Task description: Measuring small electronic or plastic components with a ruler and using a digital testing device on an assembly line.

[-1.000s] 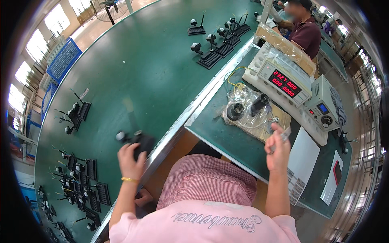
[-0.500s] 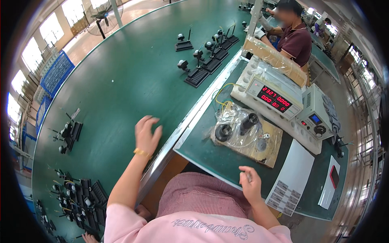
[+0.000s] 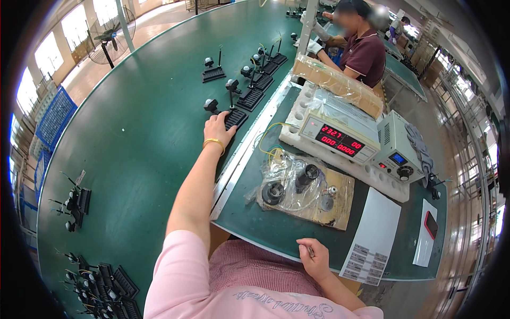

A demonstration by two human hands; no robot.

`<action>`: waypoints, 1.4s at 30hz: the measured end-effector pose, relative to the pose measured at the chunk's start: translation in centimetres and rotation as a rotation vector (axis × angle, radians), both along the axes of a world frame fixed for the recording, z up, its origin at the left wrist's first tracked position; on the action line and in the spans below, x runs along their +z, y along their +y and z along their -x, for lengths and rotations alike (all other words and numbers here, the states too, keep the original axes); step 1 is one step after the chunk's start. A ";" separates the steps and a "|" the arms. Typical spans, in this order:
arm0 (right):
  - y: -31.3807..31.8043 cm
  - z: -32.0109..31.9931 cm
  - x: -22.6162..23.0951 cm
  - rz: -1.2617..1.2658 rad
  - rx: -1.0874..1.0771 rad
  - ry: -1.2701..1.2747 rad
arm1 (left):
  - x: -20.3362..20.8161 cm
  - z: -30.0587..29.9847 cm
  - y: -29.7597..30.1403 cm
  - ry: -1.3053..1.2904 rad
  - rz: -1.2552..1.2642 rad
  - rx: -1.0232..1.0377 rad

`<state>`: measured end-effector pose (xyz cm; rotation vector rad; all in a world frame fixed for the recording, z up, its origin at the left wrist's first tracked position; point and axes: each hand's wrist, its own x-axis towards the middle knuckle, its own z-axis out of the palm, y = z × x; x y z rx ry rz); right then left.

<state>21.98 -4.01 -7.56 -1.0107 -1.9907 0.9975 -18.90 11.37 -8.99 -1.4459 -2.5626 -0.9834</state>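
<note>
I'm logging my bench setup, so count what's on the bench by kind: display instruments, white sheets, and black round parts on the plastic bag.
Display instruments: 2
White sheets: 2
Black round parts: 2
Total: 6

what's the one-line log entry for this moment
left hand: stretched out on black finned part on green belt | right hand: at near bench edge, pinching something small | bagged parts: untouched
</note>
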 end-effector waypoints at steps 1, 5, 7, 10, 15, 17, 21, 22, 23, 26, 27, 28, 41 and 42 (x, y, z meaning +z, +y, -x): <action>-0.1 0.1 0.2 0.000 0.001 0.003 | 0.0 0.1 -1.5 0.003 0.000 0.001; 0.1 -0.1 0.6 0.107 -0.020 0.008 | 2.8 -3.0 -9.9 -0.133 -0.209 -0.215; 1.0 -0.5 1.3 0.431 -0.057 0.055 | 5.5 -6.6 -14.9 -0.159 -0.196 -0.311; 3.0 0.0 4.1 0.344 -0.051 0.163 | 7.8 -11.1 -20.6 -0.159 -0.172 -0.525; 4.1 4.1 9.4 0.202 0.031 0.273 | 7.1 -18.4 -24.6 -0.398 -0.040 -0.744; 4.2 4.0 9.6 0.206 0.041 0.310 | 6.7 -20.5 -24.7 -0.438 -0.014 -0.809; 4.0 2.2 8.5 0.267 0.022 0.278 | 5.8 -23.2 -24.2 -0.440 0.003 -0.904; 4.0 1.6 8.3 0.395 0.046 0.355 | 5.6 -23.5 -24.0 -0.439 0.004 -0.924; 4.1 1.1 8.1 0.524 0.071 0.433 | 5.3 -23.9 -23.8 -0.442 0.007 -0.931; 4.2 0.1 7.8 0.600 0.070 0.494 | 5.0 -24.8 -23.2 -0.436 -0.018 -0.968; 4.3 -0.3 7.6 0.601 0.066 0.495 | 4.9 -25.2 -23.0 -0.447 -0.018 -0.974; 4.4 -0.6 7.4 0.550 0.053 0.492 | 4.8 -25.4 -22.9 -0.459 -0.018 -0.980; 5.6 -2.7 4.8 0.340 -0.200 0.300 | 3.8 -28.0 -21.2 -0.441 -0.029 -1.031; 5.9 -2.9 4.6 0.341 -0.199 0.295 | 3.9 -28.2 -21.1 -0.394 -0.030 -1.026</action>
